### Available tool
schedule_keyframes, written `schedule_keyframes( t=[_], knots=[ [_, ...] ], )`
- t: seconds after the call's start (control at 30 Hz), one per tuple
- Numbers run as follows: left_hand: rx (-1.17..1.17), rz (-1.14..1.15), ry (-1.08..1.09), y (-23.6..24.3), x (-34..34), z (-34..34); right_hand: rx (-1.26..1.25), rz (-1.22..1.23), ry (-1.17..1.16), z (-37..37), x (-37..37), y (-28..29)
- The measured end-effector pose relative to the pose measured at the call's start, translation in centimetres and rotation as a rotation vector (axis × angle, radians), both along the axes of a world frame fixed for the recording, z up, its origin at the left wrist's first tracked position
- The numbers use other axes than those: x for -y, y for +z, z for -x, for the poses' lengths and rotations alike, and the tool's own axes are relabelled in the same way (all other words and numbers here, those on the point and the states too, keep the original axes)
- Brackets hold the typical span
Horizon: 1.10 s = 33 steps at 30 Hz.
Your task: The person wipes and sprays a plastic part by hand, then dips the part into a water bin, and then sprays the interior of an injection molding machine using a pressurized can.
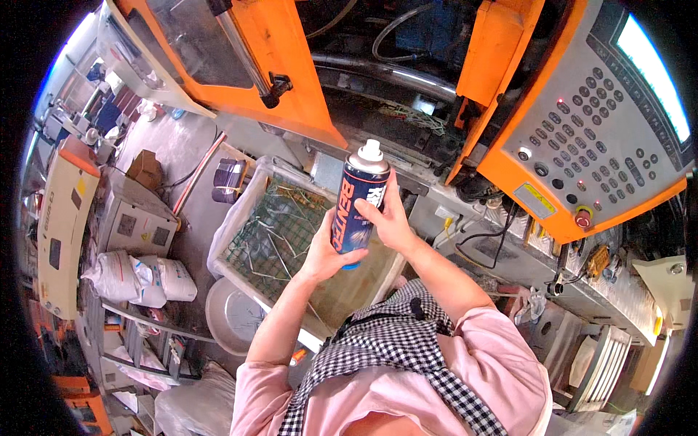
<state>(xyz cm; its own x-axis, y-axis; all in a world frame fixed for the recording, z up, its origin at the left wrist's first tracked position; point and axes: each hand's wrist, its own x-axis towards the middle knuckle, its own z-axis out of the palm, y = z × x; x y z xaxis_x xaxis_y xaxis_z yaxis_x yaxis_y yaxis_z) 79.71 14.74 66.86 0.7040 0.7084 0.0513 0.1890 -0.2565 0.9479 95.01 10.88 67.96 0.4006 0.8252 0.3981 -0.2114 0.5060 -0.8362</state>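
A dark blue spray can [355, 211] with a white nozzle is held up between my two hands, its top tilted slightly to the right. My left hand [326, 251] wraps the lower part of the can from the left, thumb across its front. On the other side my right hand [389, 216] grips the can higher up, with its thumb pressed on the front. Beneath the can is a pale plastic bin [231, 251] holding green netting [280, 214] and thin whitish plastic strips. The fingers behind the can are hidden.
Ahead, an orange machine door [291, 73] stands open beside a dark machine interior [385, 87]. A grey button panel [574, 138] with a red knob is at the right. White sacks [142, 280], a round basin [236, 316] and a cardboard box [145, 169] are to the left.
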Motion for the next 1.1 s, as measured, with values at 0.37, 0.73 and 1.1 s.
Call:
schedule_keyframes(
  t=[0.37,0.73,1.1],
  knots=[
    [0.106,-0.104,0.054,1.0,-1.4,-3.3,-0.087,-0.223,0.29,-4.9,-3.5,2.2],
    [-0.242,-0.922,0.538,2.3,-0.8,-6.3,-0.154,-0.251,0.324,-7.6,-5.5,2.6],
    [-0.485,-1.193,0.66,2.4,-0.1,-5.6,-0.097,-0.196,0.311,-7.8,-5.6,2.5]
  ],
)
